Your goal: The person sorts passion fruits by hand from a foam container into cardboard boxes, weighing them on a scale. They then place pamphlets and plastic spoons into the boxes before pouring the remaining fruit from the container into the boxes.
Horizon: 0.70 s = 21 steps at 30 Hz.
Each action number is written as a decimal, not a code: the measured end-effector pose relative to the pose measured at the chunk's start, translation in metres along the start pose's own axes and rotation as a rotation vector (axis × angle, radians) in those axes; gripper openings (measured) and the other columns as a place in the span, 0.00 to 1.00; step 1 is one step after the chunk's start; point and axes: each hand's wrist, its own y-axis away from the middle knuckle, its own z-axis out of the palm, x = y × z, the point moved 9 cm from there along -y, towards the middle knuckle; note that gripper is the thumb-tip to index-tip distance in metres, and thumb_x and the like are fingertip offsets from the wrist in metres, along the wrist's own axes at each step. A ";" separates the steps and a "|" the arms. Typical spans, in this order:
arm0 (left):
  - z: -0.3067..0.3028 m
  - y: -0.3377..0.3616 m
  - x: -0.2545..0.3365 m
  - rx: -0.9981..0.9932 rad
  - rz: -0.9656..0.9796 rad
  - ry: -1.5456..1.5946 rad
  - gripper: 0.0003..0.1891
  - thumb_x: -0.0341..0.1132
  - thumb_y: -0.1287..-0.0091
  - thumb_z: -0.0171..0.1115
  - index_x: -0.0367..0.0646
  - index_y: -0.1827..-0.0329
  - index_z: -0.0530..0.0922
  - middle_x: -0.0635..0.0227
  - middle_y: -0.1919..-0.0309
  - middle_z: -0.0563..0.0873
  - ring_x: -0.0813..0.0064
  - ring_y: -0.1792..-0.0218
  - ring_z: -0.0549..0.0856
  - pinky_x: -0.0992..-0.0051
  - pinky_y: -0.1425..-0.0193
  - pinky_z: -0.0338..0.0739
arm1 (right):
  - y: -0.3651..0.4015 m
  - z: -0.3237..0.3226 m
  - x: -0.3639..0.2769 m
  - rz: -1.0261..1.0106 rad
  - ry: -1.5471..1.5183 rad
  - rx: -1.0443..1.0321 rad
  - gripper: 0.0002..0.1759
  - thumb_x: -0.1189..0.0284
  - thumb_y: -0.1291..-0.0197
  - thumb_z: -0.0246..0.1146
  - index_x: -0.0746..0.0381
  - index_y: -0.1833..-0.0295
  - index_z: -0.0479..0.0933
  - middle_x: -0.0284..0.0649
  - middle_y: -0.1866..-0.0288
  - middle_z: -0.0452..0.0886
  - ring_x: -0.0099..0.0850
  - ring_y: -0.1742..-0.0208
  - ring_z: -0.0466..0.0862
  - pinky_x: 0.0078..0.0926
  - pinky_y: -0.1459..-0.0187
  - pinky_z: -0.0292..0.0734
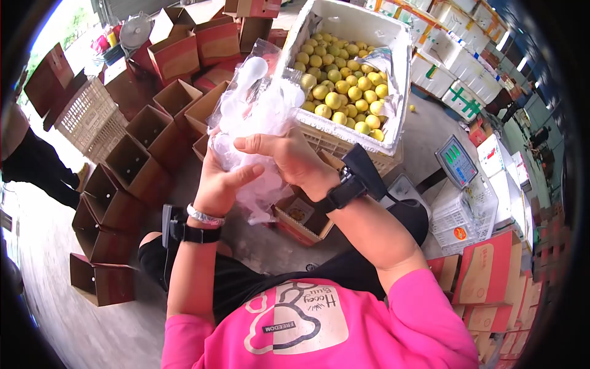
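Observation:
Between both my hands is a clear plastic bag of white plastic spoons (261,114), raised in front of my knees. My left hand (220,181) is wrapped around its lower left side, thumb pointing inward. From the right, my right hand (292,157) grips the bag, its thumb laid across the front. Some fingers are hidden behind the plastic. Below the bag stands an open cardboard box (301,215) with a round printed picture inside. Just beyond my hands a white foam box (399,80) holds many yellow-green round fruits (344,80).
Open cardboard boxes (126,169) curve around my left side. On the right stand a digital scale (456,161), a white plastic basket (461,215) and stacked flat cartons (488,267). Foam boxes (455,61) are piled behind. A person's dark-trousered leg (40,160) shows at the far left.

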 end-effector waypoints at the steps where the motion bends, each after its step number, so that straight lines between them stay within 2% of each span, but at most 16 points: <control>1: -0.005 0.003 -0.002 0.025 -0.033 -0.010 0.42 0.24 0.54 0.75 0.42 0.34 0.61 0.64 0.42 0.75 0.70 0.41 0.75 0.67 0.37 0.70 | 0.002 0.002 0.006 0.021 -0.036 0.000 0.24 0.79 0.52 0.68 0.65 0.47 0.73 0.37 0.56 0.79 0.27 0.56 0.79 0.25 0.52 0.75; 2: -0.010 0.005 -0.006 0.039 -0.043 -0.012 0.35 0.20 0.51 0.72 0.41 0.38 0.67 0.66 0.47 0.79 0.72 0.47 0.79 0.69 0.41 0.74 | -0.001 0.000 0.013 0.035 0.056 -0.028 0.27 0.71 0.51 0.69 0.64 0.43 0.71 0.38 0.52 0.78 0.28 0.51 0.77 0.30 0.50 0.74; 3: -0.011 0.008 -0.008 0.033 -0.046 -0.022 0.31 0.22 0.50 0.72 0.41 0.41 0.70 0.67 0.50 0.81 0.73 0.50 0.81 0.70 0.43 0.75 | -0.002 -0.005 0.016 0.025 0.054 -0.034 0.27 0.71 0.51 0.69 0.64 0.43 0.71 0.38 0.52 0.78 0.28 0.51 0.77 0.30 0.50 0.74; 5: -0.018 0.017 -0.017 0.075 -0.049 -0.006 0.29 0.24 0.48 0.72 0.40 0.42 0.72 0.67 0.51 0.82 0.73 0.51 0.81 0.70 0.45 0.76 | 0.005 -0.009 0.040 0.346 0.248 -0.097 0.30 0.63 0.49 0.68 0.61 0.41 0.70 0.37 0.48 0.77 0.29 0.46 0.75 0.36 0.47 0.72; 6: -0.022 0.022 -0.027 0.073 -0.076 0.017 0.28 0.25 0.48 0.72 0.40 0.42 0.72 0.67 0.51 0.82 0.73 0.51 0.81 0.71 0.45 0.76 | 0.009 -0.011 0.042 0.443 0.409 -0.125 0.34 0.57 0.48 0.66 0.60 0.37 0.69 0.38 0.45 0.76 0.31 0.43 0.74 0.44 0.45 0.70; 7: -0.022 0.028 -0.029 0.076 -0.073 0.026 0.28 0.26 0.48 0.72 0.41 0.42 0.73 0.68 0.51 0.82 0.74 0.51 0.81 0.71 0.45 0.75 | 0.012 -0.003 0.029 0.438 0.417 -0.137 0.34 0.57 0.48 0.66 0.60 0.37 0.69 0.38 0.45 0.76 0.31 0.43 0.74 0.44 0.45 0.70; 9: -0.023 0.038 -0.032 0.111 -0.058 0.038 0.27 0.26 0.48 0.72 0.41 0.43 0.74 0.69 0.51 0.82 0.74 0.51 0.81 0.72 0.45 0.75 | 0.029 0.007 0.022 0.685 0.621 -0.188 0.38 0.54 0.48 0.67 0.61 0.35 0.67 0.42 0.40 0.74 0.34 0.39 0.73 0.49 0.43 0.68; 10: -0.023 0.041 -0.032 0.111 -0.048 0.046 0.27 0.26 0.48 0.72 0.41 0.44 0.75 0.69 0.52 0.82 0.75 0.51 0.81 0.72 0.45 0.75 | 0.027 0.010 0.026 0.686 0.621 -0.296 0.41 0.52 0.47 0.67 0.62 0.33 0.65 0.46 0.36 0.71 0.37 0.35 0.70 0.52 0.46 0.73; 11: -0.026 0.044 -0.030 0.121 -0.033 0.048 0.27 0.26 0.48 0.72 0.41 0.44 0.75 0.69 0.52 0.82 0.75 0.51 0.81 0.72 0.45 0.75 | 0.026 0.005 0.026 0.687 0.631 -0.312 0.41 0.52 0.47 0.67 0.62 0.33 0.65 0.46 0.36 0.71 0.37 0.35 0.70 0.52 0.46 0.73; 13: -0.030 0.050 -0.028 0.125 -0.048 -0.027 0.27 0.25 0.49 0.72 0.41 0.44 0.75 0.70 0.53 0.83 0.76 0.52 0.81 0.72 0.46 0.75 | 0.035 0.008 0.028 0.759 0.549 -0.504 0.42 0.52 0.45 0.67 0.64 0.32 0.63 0.48 0.35 0.69 0.38 0.34 0.69 0.48 0.53 0.79; 14: -0.033 0.054 -0.025 0.150 -0.062 -0.071 0.27 0.24 0.50 0.72 0.40 0.44 0.75 0.69 0.53 0.83 0.76 0.52 0.81 0.72 0.45 0.75 | 0.032 -0.004 0.034 0.723 0.508 -0.516 0.41 0.52 0.43 0.65 0.65 0.32 0.62 0.48 0.36 0.70 0.39 0.35 0.70 0.43 0.59 0.83; 15: -0.036 0.057 -0.022 0.159 -0.060 -0.076 0.27 0.24 0.50 0.72 0.40 0.44 0.75 0.69 0.53 0.83 0.76 0.52 0.81 0.72 0.45 0.75 | 0.036 -0.017 0.041 0.724 0.504 -0.526 0.41 0.52 0.43 0.65 0.65 0.32 0.62 0.48 0.36 0.70 0.39 0.35 0.70 0.43 0.59 0.83; 17: -0.047 0.062 -0.019 0.221 -0.063 -0.106 0.27 0.24 0.50 0.71 0.38 0.44 0.74 0.68 0.53 0.83 0.76 0.52 0.81 0.72 0.45 0.75 | 0.024 -0.045 0.026 0.428 0.135 -0.313 0.43 0.49 0.43 0.65 0.67 0.32 0.61 0.48 0.40 0.73 0.39 0.39 0.75 0.35 0.61 0.86; 18: -0.048 0.062 -0.017 0.230 -0.068 -0.089 0.27 0.24 0.50 0.70 0.37 0.43 0.73 0.67 0.53 0.83 0.75 0.52 0.82 0.72 0.45 0.75 | 0.022 -0.062 0.026 0.409 0.022 -0.294 0.42 0.48 0.42 0.63 0.66 0.32 0.61 0.52 0.40 0.73 0.40 0.36 0.74 0.36 0.59 0.86; 19: -0.050 0.061 -0.016 0.243 -0.069 -0.071 0.28 0.25 0.50 0.69 0.37 0.43 0.73 0.67 0.53 0.83 0.73 0.53 0.82 0.71 0.46 0.75 | 0.022 -0.088 0.029 0.386 -0.058 -0.151 0.36 0.48 0.41 0.62 0.64 0.37 0.67 0.51 0.43 0.76 0.38 0.42 0.79 0.31 0.61 0.85; 21: -0.069 0.057 -0.022 0.282 -0.097 -0.038 0.30 0.26 0.50 0.69 0.37 0.41 0.72 0.66 0.52 0.82 0.71 0.52 0.82 0.70 0.46 0.75 | 0.034 -0.144 0.035 0.327 0.008 0.161 0.31 0.48 0.41 0.63 0.62 0.43 0.71 0.46 0.50 0.81 0.36 0.48 0.83 0.24 0.64 0.83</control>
